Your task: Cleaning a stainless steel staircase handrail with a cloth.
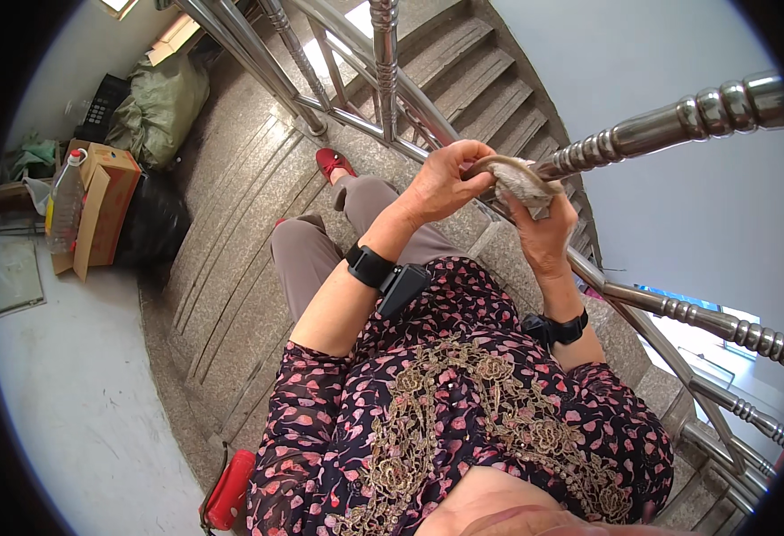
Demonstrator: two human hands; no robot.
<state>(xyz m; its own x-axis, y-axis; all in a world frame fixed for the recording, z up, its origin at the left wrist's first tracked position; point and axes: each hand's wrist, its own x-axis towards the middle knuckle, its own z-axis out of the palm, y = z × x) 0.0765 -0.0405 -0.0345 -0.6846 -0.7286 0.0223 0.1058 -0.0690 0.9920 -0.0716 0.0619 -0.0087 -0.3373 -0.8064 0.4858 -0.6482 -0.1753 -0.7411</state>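
Note:
In front of a shiny metal baluster I hold up a curved, padded piece with a brownish rim and a whitish, crumpled face (520, 184); its exact kind cannot be made out. My left hand (444, 181) pinches its left end, thumb and fingers closed on the brown edge. Around the lower right side of the same piece my right hand (547, 234) is closed, thumb against the whitish face. Parts of the fingers are hidden behind it. Black bands with small boxes (403, 288) sit on both forearms.
I am seated on curved stone stairs (240, 241). Metal railing bars (660, 125) run close to my right hand. A red bag (231, 489) lies at my lower left. By the left wall are a cardboard box (110, 192), a clear plastic bottle (66, 205) and a greenish sack (164, 107).

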